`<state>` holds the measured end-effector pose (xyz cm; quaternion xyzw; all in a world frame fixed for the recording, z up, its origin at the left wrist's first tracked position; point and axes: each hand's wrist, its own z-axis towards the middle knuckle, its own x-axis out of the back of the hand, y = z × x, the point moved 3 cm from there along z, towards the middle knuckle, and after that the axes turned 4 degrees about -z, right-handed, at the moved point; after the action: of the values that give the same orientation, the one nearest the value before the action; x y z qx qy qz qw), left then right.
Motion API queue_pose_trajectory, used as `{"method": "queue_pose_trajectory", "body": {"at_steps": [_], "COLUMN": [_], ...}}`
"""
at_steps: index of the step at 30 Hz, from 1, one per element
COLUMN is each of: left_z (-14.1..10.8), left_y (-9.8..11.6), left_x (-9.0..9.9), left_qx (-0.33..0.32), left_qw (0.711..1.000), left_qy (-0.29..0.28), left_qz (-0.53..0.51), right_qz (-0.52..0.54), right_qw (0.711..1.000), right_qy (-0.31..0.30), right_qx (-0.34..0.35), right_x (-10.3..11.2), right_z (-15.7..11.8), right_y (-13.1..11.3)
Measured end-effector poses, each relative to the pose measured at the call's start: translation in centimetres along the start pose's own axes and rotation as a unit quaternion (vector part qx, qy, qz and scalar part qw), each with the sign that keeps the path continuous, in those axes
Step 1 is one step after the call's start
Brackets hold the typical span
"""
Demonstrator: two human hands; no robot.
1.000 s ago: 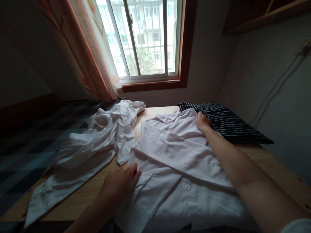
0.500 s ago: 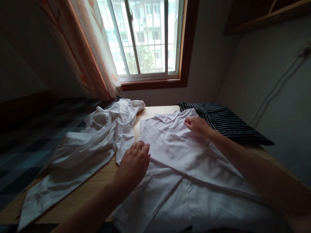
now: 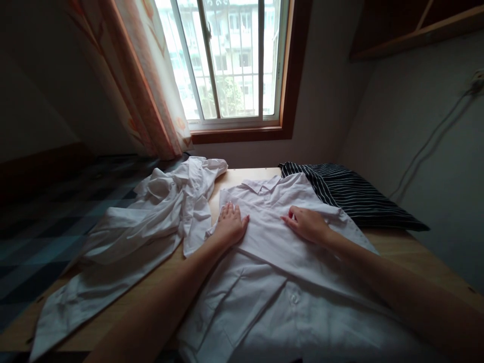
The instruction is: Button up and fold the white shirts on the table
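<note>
A white button-up shirt [image 3: 272, 252] lies front side up before me, its collar at the far end and one sleeve laid across the body. My left hand [image 3: 231, 224] rests flat on the shirt's left side near the shoulder, fingers spread, so it is open. Over the chest, right of the buttons, is my right hand [image 3: 308, 223]; its fingers are loosely bent, thumb and forefinger apart, with no cloth visibly gripped. To the left, a second white shirt [image 3: 151, 237] lies crumpled.
Both shirts lie on a light wooden table [image 3: 408, 252]. A black garment with white stripes [image 3: 363, 201] is at the back right. On the left is a dark checked cloth [image 3: 49, 227]. Beyond stand a window [image 3: 234, 65] and an orange-patterned curtain [image 3: 139, 85].
My left hand has moved forward and flattened on the shirt. My right hand has come back from near the collar to the chest, its fingers loosened.
</note>
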<state>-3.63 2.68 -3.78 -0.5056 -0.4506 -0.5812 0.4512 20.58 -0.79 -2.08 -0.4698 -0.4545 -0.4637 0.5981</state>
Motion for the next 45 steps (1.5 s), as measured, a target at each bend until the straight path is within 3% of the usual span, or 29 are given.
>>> {"method": "queue_pose_trajectory", "body": {"at_steps": [6,12,21,32,35,38,41,45], "left_z": [0.2,1.2,1.5,1.2,0.9,0.3,-0.1,0.0], "left_y": [-0.6,-2.1,-2.2,-2.1,-1.7,-1.2,-0.8,-0.8], "left_x": [0.3,1.0,1.6,1.4,1.6,1.7,1.0,0.0], "left_qx": [0.010,-0.007,0.005,0.016,-0.020,-0.071,-0.103,-0.103], "left_qw": [0.999,0.999,0.999,0.999,0.998,0.994,0.994,0.995], "left_qy": [-0.019,0.011,-0.037,0.007,0.047,0.070,0.029,-0.011], "left_qz": [-0.026,-0.040,0.023,0.031,0.045,0.046,0.023,-0.009], "right_qz": [-0.069,-0.107,-0.040,-0.162,-0.112,0.014,0.099,0.118], "right_qw": [0.997,0.993,0.999,0.985,0.992,0.995,0.986,0.980], "right_qy": [-0.040,-0.046,-0.029,-0.038,-0.046,-0.093,-0.136,-0.158], "right_qx": [0.005,-0.009,0.004,-0.040,-0.045,-0.018,-0.005,-0.019], "right_x": [0.9,1.1,1.8,0.6,1.4,2.1,2.5,2.7], "right_z": [-1.8,-3.6,-3.2,-5.0,-5.8,-6.7,-7.7,-9.5], "right_y": [0.8,2.0,4.7,4.9,5.9,7.7,10.0,12.5]}}
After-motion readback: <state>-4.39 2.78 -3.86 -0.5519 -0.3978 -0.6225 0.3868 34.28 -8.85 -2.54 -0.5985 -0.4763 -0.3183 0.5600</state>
